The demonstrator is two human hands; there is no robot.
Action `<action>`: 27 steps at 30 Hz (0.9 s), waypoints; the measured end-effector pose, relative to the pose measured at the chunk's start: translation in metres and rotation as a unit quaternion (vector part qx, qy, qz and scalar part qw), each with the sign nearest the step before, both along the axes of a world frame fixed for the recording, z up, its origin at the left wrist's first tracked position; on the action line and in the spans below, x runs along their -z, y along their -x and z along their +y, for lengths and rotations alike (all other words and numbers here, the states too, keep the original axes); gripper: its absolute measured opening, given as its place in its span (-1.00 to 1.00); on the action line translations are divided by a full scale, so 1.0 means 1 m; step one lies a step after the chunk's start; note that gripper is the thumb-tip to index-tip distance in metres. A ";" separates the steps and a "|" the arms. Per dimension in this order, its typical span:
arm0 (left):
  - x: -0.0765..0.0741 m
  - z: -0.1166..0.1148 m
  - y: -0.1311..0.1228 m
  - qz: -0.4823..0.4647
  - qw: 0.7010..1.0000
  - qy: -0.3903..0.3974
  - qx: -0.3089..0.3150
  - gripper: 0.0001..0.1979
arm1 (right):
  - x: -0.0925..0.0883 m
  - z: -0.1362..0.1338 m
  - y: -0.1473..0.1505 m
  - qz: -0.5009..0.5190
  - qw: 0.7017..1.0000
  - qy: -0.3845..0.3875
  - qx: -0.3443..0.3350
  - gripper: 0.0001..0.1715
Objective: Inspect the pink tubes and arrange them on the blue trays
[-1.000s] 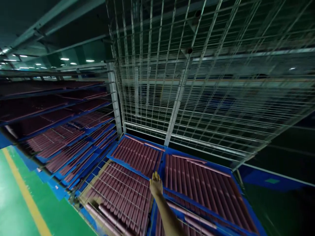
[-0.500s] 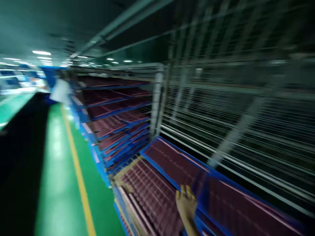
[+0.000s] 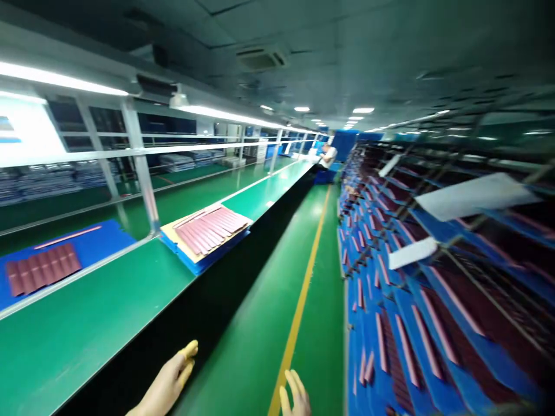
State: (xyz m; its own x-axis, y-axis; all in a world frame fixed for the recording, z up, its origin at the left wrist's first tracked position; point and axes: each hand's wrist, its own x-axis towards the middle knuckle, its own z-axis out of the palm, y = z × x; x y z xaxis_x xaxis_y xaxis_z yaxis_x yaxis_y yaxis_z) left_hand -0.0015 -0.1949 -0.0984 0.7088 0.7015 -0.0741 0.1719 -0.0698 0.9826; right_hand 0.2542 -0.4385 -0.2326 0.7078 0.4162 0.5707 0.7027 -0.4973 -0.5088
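Left hand (image 3: 167, 378) low, fingers (image 3: 189, 350) forward, seemingly half-curled.

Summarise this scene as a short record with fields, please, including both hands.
Left hand: holding nothing, near the green bench
Right hand: holding nothing, cut off by the bottom edge
On bench: reddish strips on a tan board
Right side: rows of blue trays, blurred
Floor: green, with a yellow line
Background: a person at the far end

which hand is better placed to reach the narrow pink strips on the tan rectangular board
Left, probably: the left hand is open and nearer the long green-topped bench bearing the tan rectangular board and narrow pink strips. The right hand is farther off, by the yellow floor line.
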 end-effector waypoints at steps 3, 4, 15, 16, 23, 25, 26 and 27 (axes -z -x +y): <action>0.001 0.040 0.034 0.006 0.993 0.010 -0.118 -0.47 | -0.030 0.052 -0.028 0.072 0.995 0.030 -0.066 -0.35; 0.005 0.049 0.045 0.008 0.987 0.024 -0.156 -0.44 | -0.042 0.068 -0.040 0.091 0.992 0.037 -0.080 -0.34; 0.043 0.099 0.068 0.031 0.921 0.126 -0.367 -0.36 | -0.122 0.269 -0.139 0.096 0.978 0.058 -0.175 -0.48; 0.041 0.108 0.055 0.051 0.920 0.100 -0.375 -0.37 | -0.126 0.283 -0.145 0.077 0.977 0.048 -0.192 -0.51; 0.007 0.175 -0.098 0.220 0.889 -0.151 -0.371 -0.41 | -0.160 0.378 -0.153 0.098 0.821 0.134 -0.547 -0.63; -0.004 0.193 -0.141 0.226 0.893 -0.161 -0.354 -0.40 | -0.164 0.403 -0.146 0.153 0.705 0.198 -0.664 -0.65; -0.008 0.202 -0.158 0.227 0.894 -0.151 -0.355 -0.40 | -0.165 0.415 -0.142 0.176 0.650 0.210 -0.709 -0.67; -0.011 0.210 -0.172 0.224 0.893 -0.136 -0.365 -0.41 | -0.164 0.426 -0.139 0.197 0.603 0.214 -0.743 -0.69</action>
